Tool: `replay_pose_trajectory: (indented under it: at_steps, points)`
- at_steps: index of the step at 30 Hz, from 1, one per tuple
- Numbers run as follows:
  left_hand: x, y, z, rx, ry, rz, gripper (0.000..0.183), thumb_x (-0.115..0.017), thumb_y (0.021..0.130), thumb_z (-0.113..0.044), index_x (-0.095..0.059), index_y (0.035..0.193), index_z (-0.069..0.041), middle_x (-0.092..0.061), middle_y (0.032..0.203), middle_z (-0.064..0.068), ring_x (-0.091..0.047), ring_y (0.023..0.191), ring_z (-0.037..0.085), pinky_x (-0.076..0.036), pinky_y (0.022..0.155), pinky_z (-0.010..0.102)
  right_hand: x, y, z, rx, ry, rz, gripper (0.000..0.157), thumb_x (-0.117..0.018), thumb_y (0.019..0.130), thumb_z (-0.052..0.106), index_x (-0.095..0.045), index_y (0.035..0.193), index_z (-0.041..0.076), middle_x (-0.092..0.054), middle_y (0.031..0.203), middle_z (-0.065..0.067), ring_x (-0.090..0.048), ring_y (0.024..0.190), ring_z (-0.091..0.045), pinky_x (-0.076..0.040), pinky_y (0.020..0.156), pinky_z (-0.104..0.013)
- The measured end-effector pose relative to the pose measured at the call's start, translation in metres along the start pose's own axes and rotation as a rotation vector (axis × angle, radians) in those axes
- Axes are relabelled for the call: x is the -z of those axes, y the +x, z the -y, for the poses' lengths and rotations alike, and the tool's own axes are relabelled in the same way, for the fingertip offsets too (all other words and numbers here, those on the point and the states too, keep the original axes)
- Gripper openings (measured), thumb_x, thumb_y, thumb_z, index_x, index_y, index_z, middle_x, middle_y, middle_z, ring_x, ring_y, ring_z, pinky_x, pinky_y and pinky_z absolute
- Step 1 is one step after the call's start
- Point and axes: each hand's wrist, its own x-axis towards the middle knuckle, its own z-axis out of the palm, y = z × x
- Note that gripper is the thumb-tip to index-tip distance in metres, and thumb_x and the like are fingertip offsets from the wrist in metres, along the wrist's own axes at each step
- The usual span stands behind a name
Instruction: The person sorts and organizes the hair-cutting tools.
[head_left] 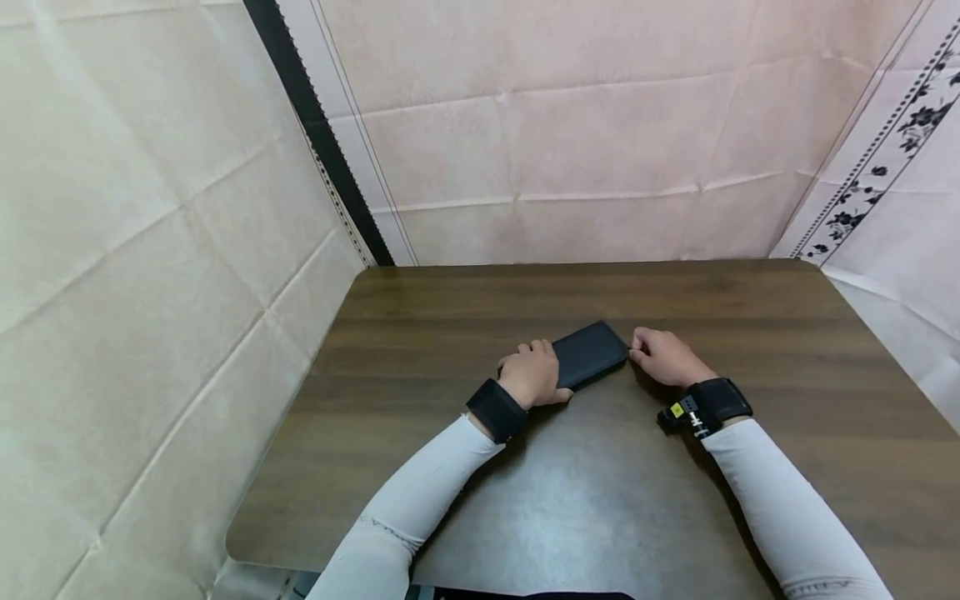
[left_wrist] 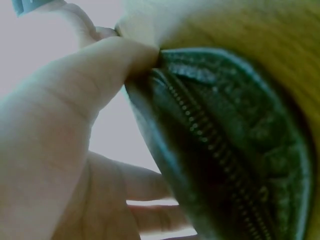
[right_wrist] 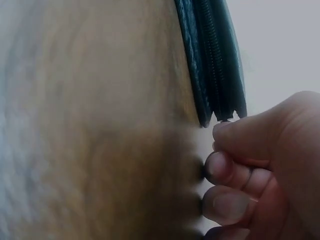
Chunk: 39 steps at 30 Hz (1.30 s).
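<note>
A dark zip wallet lies flat and slantwise on the table, its long sides running up to the right. My left hand grips its left end, thumb at the near edge and fingers over the top. In the left wrist view the zipper runs along the wallet's side past the thumb. At the opposite end my right hand pinches the zipper's end between thumb and forefinger, the other fingers curled below. The pull itself is mostly hidden by these fingertips.
The brown wooden table has rounded corners and ends at a pale cloth wall at the back. Another pale cloth hangs along the left side. Black bands circle both wrists, the right one carrying a small camera.
</note>
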Motion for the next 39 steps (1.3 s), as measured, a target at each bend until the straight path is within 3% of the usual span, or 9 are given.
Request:
replay_pose_trajectory:
  at_steps: [39]
  points:
    - [0.0004,0.0009,0.0018,-0.014,-0.020,0.036,0.099,-0.054,0.095,-0.073,-0.030,0.163,-0.005,-0.044,0.160,0.016,-0.057,0.130,0.037,-0.060,0.087,0.053,0.0065,-0.0036,-0.0009,0.099,0.015,0.108,0.022,-0.063,0.101,0.006,-0.055,0.082,0.012,-0.052,0.075,0.000,-0.050,0.069,-0.015,-0.041,0.065,-0.030]
